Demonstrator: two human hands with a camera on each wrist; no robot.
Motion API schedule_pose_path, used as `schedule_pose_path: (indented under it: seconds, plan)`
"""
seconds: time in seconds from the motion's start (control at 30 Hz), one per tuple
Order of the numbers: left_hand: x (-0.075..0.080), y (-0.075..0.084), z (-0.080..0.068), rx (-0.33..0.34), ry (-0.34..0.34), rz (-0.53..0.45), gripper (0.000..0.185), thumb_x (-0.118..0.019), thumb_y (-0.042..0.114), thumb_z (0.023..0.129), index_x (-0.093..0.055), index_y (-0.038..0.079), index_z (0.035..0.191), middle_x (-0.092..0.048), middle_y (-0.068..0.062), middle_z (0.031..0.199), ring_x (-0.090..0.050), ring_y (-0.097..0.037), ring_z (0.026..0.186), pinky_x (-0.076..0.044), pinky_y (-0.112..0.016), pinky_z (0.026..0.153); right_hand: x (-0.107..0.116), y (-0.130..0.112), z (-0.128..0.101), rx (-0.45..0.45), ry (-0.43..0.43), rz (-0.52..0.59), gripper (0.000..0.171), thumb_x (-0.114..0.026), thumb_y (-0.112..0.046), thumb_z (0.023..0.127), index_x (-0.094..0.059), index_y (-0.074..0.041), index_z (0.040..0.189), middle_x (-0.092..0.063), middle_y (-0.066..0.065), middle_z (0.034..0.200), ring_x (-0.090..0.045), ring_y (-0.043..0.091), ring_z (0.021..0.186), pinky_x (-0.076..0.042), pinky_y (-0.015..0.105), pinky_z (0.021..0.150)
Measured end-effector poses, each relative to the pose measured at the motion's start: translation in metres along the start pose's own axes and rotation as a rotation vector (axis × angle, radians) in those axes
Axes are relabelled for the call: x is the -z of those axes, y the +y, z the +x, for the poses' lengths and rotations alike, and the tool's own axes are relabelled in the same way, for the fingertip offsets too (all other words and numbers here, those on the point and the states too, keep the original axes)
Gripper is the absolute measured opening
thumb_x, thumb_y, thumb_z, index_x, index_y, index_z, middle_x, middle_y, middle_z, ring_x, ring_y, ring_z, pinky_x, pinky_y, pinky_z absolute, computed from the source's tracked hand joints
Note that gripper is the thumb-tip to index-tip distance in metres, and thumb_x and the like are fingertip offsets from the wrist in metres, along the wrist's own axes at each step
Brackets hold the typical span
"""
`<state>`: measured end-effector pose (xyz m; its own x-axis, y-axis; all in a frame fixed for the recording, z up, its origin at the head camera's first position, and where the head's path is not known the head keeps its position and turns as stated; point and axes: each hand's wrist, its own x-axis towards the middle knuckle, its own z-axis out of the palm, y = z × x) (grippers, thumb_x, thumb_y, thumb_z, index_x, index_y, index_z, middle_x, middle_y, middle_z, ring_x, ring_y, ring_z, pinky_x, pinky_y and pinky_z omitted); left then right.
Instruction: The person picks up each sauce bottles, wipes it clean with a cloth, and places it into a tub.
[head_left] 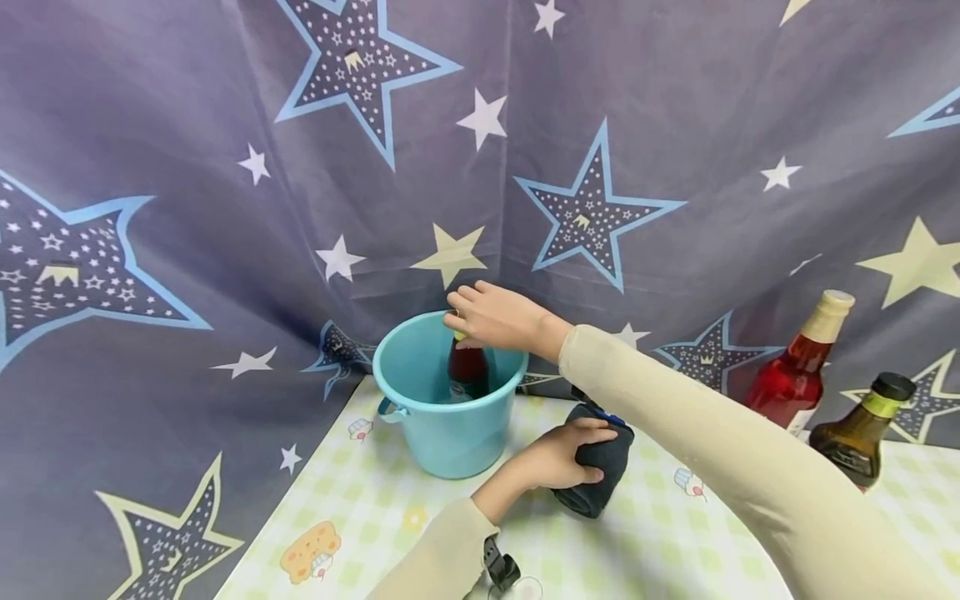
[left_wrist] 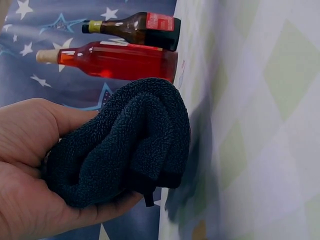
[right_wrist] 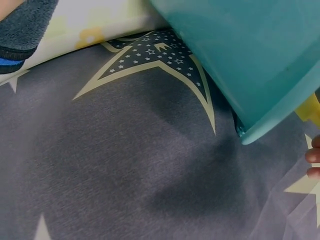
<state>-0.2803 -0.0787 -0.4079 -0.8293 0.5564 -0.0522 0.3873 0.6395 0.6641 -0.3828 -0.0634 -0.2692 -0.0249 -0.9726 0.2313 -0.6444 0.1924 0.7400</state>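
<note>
My right hand [head_left: 498, 318] reaches over the rim of a light blue bucket [head_left: 453, 442]. Its fingers and thumb hold the top of a dark red bottle [head_left: 468, 371] that stands inside, partly hidden by the bucket wall. The bottle's yellow neck [right_wrist: 309, 109] shows at the edge of the right wrist view, near some fingertips [right_wrist: 314, 159]. Beside the bucket, my left hand [head_left: 558, 457] grips a folded dark towel [head_left: 604, 465] close over the table. Thick terry folds fill the middle of the left wrist view, between thumb and fingers.
At the right stand a red bottle [head_left: 791, 379] with a cream-coloured top and a brown bottle [head_left: 855, 442] with a black cap. A checked cloth covers the table [head_left: 660, 533]. Behind it hangs a star-patterned curtain [head_left: 420, 200]. The bucket's handle [head_left: 390, 411] hangs at its left.
</note>
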Motion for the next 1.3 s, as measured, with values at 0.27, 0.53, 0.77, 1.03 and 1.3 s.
schedule_pose_path:
  seconds: [0.27,0.53,0.77,1.03,1.3]
  plan:
    - [-0.002,-0.001,0.003,-0.004,0.014,-0.014,0.059,-0.07,0.019,0.097,-0.051,0.022,0.152,-0.038,0.0,0.163,-0.037,-0.025,0.151,-0.041,-0.039,0.117,0.013,0.012,-0.015,-0.087,0.098,0.079,0.041,-0.058,-0.05,0.101,-0.059,-0.01,0.112,-0.06,0.011,0.106,-0.055,0.026,0.091,-0.046,0.037,0.077]
    - [-0.003,-0.002,0.007,-0.034,-0.014,0.002,0.06,-0.069,0.017,0.097,-0.048,0.02,0.154,-0.036,-0.002,0.164,-0.035,-0.025,0.152,-0.038,-0.04,0.119,0.047,0.029,-0.051,-0.209,0.189,0.197,0.039,-0.06,-0.043,0.102,-0.06,-0.006,0.114,-0.055,0.014,0.095,-0.052,0.029,0.078,-0.045,0.041,0.07]
    - [0.0,-0.003,0.011,-0.008,-0.042,-0.049,0.062,-0.068,0.017,0.098,-0.046,0.02,0.156,-0.033,-0.001,0.166,-0.032,-0.027,0.153,-0.035,-0.046,0.121,0.095,0.037,-0.109,-0.315,0.309,0.241,0.036,-0.063,-0.035,0.101,-0.059,-0.001,0.111,-0.049,0.015,0.084,-0.044,0.031,0.068,-0.038,0.042,0.062]
    - [0.004,-0.006,0.02,-0.049,-0.037,-0.027,0.061,-0.067,0.015,0.098,-0.046,0.016,0.155,-0.033,-0.006,0.166,-0.03,-0.031,0.154,-0.033,-0.05,0.121,0.143,0.046,-0.198,-0.547,0.319,0.155,0.053,-0.044,-0.046,0.108,-0.062,0.003,0.12,-0.06,0.026,0.098,-0.052,0.039,0.074,-0.044,0.051,0.066]
    - [-0.004,-0.013,0.016,-0.05,-0.046,-0.075,0.06,-0.066,0.015,0.1,-0.044,0.016,0.156,-0.03,-0.008,0.167,-0.027,-0.033,0.155,-0.032,-0.053,0.121,0.139,0.043,-0.274,-0.683,0.276,0.115,0.066,-0.036,-0.053,0.108,-0.064,0.006,0.115,-0.058,0.027,0.089,-0.049,0.041,0.07,-0.038,0.053,0.06]
